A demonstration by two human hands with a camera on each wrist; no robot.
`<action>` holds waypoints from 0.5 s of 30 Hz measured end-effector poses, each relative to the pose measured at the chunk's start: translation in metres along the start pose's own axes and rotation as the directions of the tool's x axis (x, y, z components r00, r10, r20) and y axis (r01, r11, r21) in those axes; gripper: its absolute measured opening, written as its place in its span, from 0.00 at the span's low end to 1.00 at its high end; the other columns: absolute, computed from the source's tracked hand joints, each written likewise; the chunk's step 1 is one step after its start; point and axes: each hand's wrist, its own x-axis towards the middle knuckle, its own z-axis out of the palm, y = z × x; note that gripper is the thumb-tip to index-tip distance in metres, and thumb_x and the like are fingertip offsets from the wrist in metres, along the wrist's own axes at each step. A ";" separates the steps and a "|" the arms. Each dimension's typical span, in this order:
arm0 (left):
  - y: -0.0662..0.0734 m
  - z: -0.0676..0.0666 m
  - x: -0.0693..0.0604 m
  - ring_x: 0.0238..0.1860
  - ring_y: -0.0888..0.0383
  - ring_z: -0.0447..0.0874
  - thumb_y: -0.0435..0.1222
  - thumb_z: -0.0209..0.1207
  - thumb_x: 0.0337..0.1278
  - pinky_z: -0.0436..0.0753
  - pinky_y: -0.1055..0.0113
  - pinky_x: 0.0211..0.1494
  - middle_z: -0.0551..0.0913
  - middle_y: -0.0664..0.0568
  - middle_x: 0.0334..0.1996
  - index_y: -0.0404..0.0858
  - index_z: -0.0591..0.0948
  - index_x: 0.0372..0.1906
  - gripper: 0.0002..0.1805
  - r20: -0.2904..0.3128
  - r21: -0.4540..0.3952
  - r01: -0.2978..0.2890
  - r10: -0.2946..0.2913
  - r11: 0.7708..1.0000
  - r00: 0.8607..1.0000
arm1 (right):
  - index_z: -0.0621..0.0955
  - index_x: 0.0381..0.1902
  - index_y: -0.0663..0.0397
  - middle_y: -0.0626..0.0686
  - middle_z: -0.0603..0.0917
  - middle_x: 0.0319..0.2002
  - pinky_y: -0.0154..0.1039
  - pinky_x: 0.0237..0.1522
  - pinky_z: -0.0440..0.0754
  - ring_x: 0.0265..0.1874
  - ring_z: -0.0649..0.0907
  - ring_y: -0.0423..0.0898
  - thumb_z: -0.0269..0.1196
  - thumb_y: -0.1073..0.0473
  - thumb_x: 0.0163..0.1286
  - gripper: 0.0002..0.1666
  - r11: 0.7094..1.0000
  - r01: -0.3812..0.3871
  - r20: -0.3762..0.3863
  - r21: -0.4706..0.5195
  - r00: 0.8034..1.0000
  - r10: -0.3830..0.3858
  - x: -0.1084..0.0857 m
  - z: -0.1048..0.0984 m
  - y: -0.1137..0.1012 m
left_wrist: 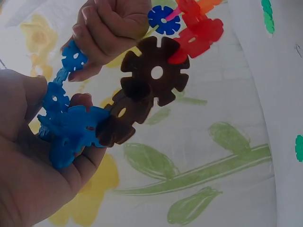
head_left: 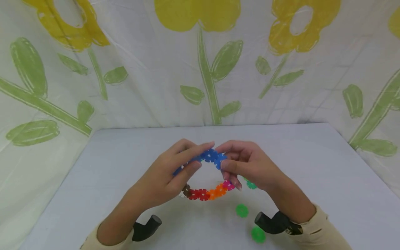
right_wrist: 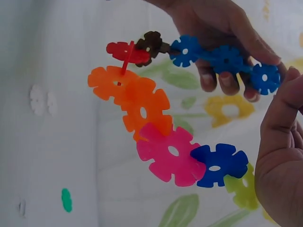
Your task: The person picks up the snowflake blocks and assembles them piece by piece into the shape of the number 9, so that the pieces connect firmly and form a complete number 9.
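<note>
A chain of slotted plastic snowflake discs, linked in a curve, hangs between my two hands. Its blue discs [head_left: 210, 155] run along the top, with brown discs [left_wrist: 156, 71], red discs [head_left: 203, 194], orange discs [right_wrist: 144, 111] and a pink disc [right_wrist: 171, 153] below. After the pink come a dark blue disc [right_wrist: 220, 165] and a yellow-green disc [right_wrist: 242, 190], partly covered by my right hand. The left hand [head_left: 165, 173] grips the blue stretch between thumb and fingers. My right hand [head_left: 250, 161] pinches the blue discs' other end between thumb and index finger.
Loose on the white tabletop [head_left: 125, 152] lie a green disc [head_left: 242, 210], another green disc [head_left: 258, 234] nearer the front and a teal-green disc [head_left: 251, 184] by the right hand. White discs [right_wrist: 37, 100] also lie there. A flower-printed curtain [head_left: 140, 76] stands behind.
</note>
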 end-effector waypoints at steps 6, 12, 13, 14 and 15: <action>-0.003 0.005 0.002 0.38 0.63 0.74 0.27 0.57 0.68 0.76 0.75 0.30 0.77 0.53 0.48 0.42 0.76 0.69 0.26 -0.046 -0.022 -0.070 0.069 0.997 0.997 | 0.82 0.53 0.53 0.54 0.82 0.27 0.31 0.19 0.80 0.17 0.78 0.45 0.59 0.66 0.75 0.12 0.999 0.003 -0.004 0.047 1.000 -0.003 -0.001 0.003 -0.001; -0.003 0.008 0.001 0.37 0.63 0.75 0.25 0.57 0.66 0.77 0.78 0.27 0.76 0.51 0.49 0.40 0.77 0.67 0.25 -0.057 -0.057 -0.100 0.097 0.993 0.994 | 0.82 0.55 0.51 0.50 0.83 0.28 0.28 0.20 0.79 0.19 0.78 0.42 0.59 0.63 0.76 0.13 0.996 0.002 0.005 0.084 1.000 -0.002 -0.002 0.001 -0.002; -0.003 0.008 0.001 0.37 0.63 0.75 0.25 0.57 0.67 0.76 0.78 0.27 0.76 0.51 0.49 0.40 0.77 0.67 0.25 -0.055 -0.054 -0.099 0.096 0.994 0.994 | 0.82 0.55 0.51 0.50 0.83 0.28 0.28 0.20 0.79 0.18 0.78 0.41 0.59 0.62 0.76 0.13 0.996 0.002 0.010 0.090 1.000 -0.003 -0.002 0.001 -0.002; -0.003 0.009 0.001 0.37 0.63 0.75 0.25 0.57 0.67 0.76 0.78 0.26 0.76 0.51 0.49 0.40 0.76 0.68 0.25 -0.053 -0.057 -0.096 0.093 0.994 0.994 | 0.82 0.56 0.52 0.50 0.83 0.28 0.28 0.20 0.79 0.18 0.78 0.42 0.59 0.62 0.76 0.13 0.995 0.006 0.018 0.096 1.000 -0.008 -0.002 0.001 -0.001; -0.003 0.009 0.001 0.38 0.62 0.75 0.25 0.56 0.67 0.76 0.78 0.26 0.76 0.52 0.49 0.40 0.76 0.68 0.25 -0.049 -0.062 -0.091 0.088 0.994 0.995 | 0.82 0.56 0.52 0.49 0.83 0.28 0.28 0.20 0.79 0.18 0.77 0.42 0.59 0.62 0.76 0.13 0.995 0.011 0.027 0.102 1.000 -0.014 -0.001 0.000 -0.001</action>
